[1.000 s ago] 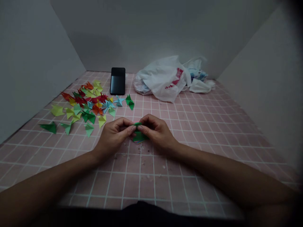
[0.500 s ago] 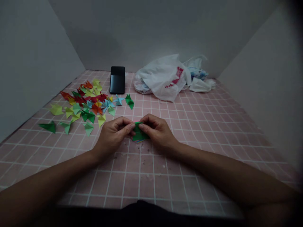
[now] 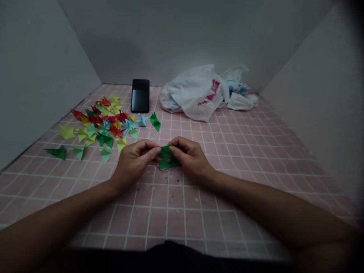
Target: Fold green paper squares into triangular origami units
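My left hand (image 3: 140, 157) pinches the left edge of a small green sheet of paper (image 3: 165, 153) between thumb and fingers. On its right side, my right hand (image 3: 190, 156) pinches the same sheet, thumb on top. Below the green paper, edges of other coloured papers (image 3: 165, 170) peek out in a thin stack, mostly covered. To the left lies a loose spread of folded paper pieces (image 3: 105, 139) in green, yellow, red, orange and light blue. One dark green folded piece (image 3: 155, 121) sits apart, beyond my hands.
A black phone (image 3: 140, 96) lies towards the back wall. Right of it, a crumpled white plastic bag (image 3: 196, 94) with red print rests near another bag (image 3: 237, 87). The pink checked cloth (image 3: 241, 223) carries small clear specks. Pale walls stand on three sides.
My thumbs have moved slightly apart along the green paper, so more of its surface shows between them. Everything else stays in place, apart from a tiny shift of the view.
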### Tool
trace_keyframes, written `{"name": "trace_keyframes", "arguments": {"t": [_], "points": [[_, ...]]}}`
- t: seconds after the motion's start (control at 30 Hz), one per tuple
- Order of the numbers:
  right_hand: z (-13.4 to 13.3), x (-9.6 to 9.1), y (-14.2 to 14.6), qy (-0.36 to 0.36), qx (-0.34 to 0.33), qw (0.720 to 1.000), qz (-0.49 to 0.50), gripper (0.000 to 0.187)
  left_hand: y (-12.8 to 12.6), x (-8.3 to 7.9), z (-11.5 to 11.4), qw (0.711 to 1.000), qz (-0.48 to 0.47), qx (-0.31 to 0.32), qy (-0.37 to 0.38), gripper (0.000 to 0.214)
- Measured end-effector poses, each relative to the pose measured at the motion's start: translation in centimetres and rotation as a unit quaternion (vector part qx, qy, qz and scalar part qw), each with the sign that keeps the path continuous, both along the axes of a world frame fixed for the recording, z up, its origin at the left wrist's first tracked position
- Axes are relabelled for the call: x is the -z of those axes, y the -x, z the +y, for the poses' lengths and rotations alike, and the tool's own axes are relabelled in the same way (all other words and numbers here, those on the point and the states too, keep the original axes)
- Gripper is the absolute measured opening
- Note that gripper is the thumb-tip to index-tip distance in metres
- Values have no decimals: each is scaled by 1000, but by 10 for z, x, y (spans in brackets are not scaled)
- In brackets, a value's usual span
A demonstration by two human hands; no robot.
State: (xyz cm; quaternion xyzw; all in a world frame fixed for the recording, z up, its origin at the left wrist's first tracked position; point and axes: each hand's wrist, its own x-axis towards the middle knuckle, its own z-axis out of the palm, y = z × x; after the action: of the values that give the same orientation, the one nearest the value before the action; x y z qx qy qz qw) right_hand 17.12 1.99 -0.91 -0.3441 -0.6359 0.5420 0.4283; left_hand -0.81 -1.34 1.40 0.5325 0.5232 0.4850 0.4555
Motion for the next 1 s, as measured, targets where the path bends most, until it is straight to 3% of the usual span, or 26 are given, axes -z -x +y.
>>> {"name": "trace_keyframes", "arguments": {"t": [0.43,0.57,0.7,0.83,1.0], "points": [[-1,-1,-2,-2,-6,1000,-18,15,5,-1,2,995,81,29,-50,16],[-1,-2,-1,6,-21,1000,-8,27,6,1,1,994,87,30,-59,16],[0,0,1,25,-60,998,9,23,6,2,-1,978,171,20,-119,15],[-1,1,1,-25,-38,998,-31,15,6,1,-2,953,236,27,-189,16],[-1,-2,-2,-103,-4,992,-76,16,5,-1,-2,967,199,32,-157,14]]}}
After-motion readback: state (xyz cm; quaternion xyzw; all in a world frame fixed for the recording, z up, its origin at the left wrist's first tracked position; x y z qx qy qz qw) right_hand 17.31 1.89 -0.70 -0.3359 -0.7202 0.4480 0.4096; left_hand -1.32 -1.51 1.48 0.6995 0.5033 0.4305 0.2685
